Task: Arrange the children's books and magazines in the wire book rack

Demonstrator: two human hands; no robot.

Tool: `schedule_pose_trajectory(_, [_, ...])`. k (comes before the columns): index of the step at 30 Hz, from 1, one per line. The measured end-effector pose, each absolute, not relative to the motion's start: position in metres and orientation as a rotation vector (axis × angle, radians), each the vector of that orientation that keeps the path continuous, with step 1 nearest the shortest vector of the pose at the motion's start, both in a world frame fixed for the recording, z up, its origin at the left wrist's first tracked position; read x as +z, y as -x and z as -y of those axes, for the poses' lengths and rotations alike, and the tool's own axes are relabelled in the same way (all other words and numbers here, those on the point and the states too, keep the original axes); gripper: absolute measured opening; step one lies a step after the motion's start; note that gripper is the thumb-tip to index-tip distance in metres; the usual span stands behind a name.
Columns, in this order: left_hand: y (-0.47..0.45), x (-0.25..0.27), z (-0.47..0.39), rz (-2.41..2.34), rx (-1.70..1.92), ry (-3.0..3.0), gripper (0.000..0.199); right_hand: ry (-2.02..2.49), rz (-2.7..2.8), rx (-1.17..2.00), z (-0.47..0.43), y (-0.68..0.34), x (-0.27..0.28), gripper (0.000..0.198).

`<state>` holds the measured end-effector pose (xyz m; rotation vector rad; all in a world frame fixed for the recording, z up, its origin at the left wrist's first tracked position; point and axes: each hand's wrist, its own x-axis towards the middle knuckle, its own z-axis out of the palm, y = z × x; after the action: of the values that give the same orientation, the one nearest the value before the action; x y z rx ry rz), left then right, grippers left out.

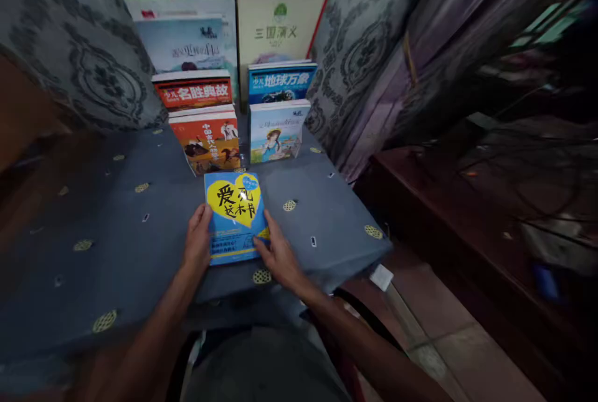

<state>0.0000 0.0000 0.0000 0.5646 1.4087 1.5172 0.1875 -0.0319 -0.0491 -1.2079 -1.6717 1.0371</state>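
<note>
A blue book (pixel 236 218) with a yellow heart on its cover is held between both hands over the near part of the table. My left hand (pixel 199 237) grips its left edge with the fingers mostly hidden under it. On the opposite edge, my right hand (pixel 276 249) has its thumb on the cover and its other fingers along the side. Just beyond the blue book stand two rows of upright books, with an orange book (pixel 212 143) in front on the left and a light-blue book (pixel 275 134) showing a girl in front on the right.
Behind the front books rise a red book (pixel 196 91), a darker blue book (pixel 280 83) and a cream book (pixel 280 25). A grey patterned cloth covers the table (pixel 154 246). Curtains (pixel 369 28) hang behind; a dark red cabinet (pixel 420 196) stands right.
</note>
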Motion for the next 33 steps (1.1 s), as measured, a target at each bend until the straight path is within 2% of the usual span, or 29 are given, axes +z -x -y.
schedule_pose_trajectory(8, [0.004, -0.006, -0.024, -1.318, 1.618, -0.554, 0.046, 1.154, 1.759, 0.979, -0.038, -0.178, -0.043, 0.066])
schedule_pose_trajectory(12, [0.004, -0.016, -0.027, -1.288, 1.661, -0.502, 0.041, 1.273, 1.987, 0.814, -0.059, -0.168, -0.034, 0.061])
schedule_pose_trajectory(17, [0.008, -0.023, -0.031, -1.277, 1.622, -0.456, 0.032, 1.372, 2.267, 0.431, -0.037, -0.138, -0.021, 0.053])
schedule_pose_trajectory(21, [0.017, -0.027, -0.035, -1.302, 1.560, -0.415, 0.028, 1.075, 2.497, 0.259, 0.001, -0.116, -0.019, 0.057])
schedule_pose_trajectory(25, [0.024, -0.027, -0.036, -1.345, 1.500, -0.350, 0.022, 0.815, 2.627, 0.206, 0.019, -0.115, -0.026, 0.050])
schedule_pose_trajectory(29, [0.023, -0.019, -0.037, -1.257, 1.475, -0.310, 0.009, 0.839, 2.672, 0.216, 0.010, -0.143, -0.029, 0.048])
schedule_pose_trajectory(31, [0.021, -0.014, -0.037, -1.272, 1.439, -0.301, 0.005, 0.930, 2.649, 0.243, -0.002, -0.164, -0.027, 0.053])
schedule_pose_trajectory(33, [0.020, -0.009, -0.036, -1.300, 1.393, -0.292, 0.011, 1.002, 2.633, 0.307, -0.015, -0.186, -0.024, 0.064])
